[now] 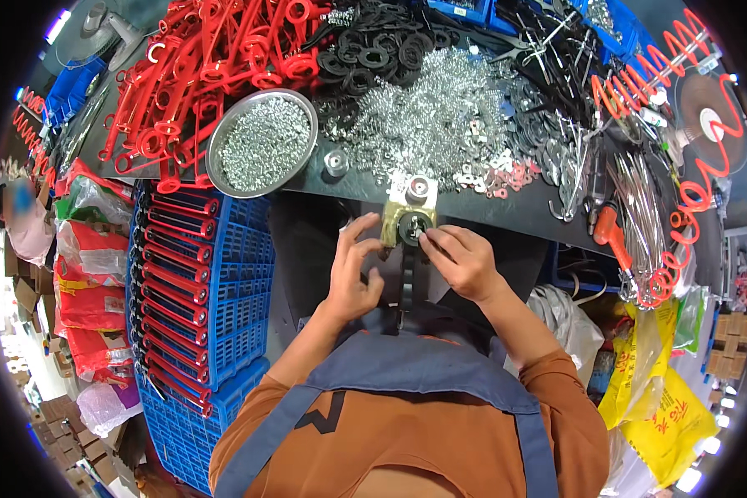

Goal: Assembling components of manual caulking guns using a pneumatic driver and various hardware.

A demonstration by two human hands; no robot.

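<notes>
1. Bench (506, 212) edge running across just beyond both hands, bending with the lens; crowded above with a silver bowl (262, 143) of small screws, a heap of metal washers (440, 116), red handles (199, 58) and black rings (373, 50).
2. Blue crate (241, 274) close on the left, red handles racked along its left rim; yellow bags (664, 390) low on the right.
3. Open room only in the dark gap under the bench edge, between crate and bags, where both hands sit.
4. Brass jig (408, 222) fixed at the bench edge, a black part seated in it.
5. Right hand (465, 261): fingertips together, pinched on the black part at the jig.
6. Left hand (353, 270): fingers spread and apart, tips just beside the jig's left side; contact not clear, nothing visibly held.
</notes>
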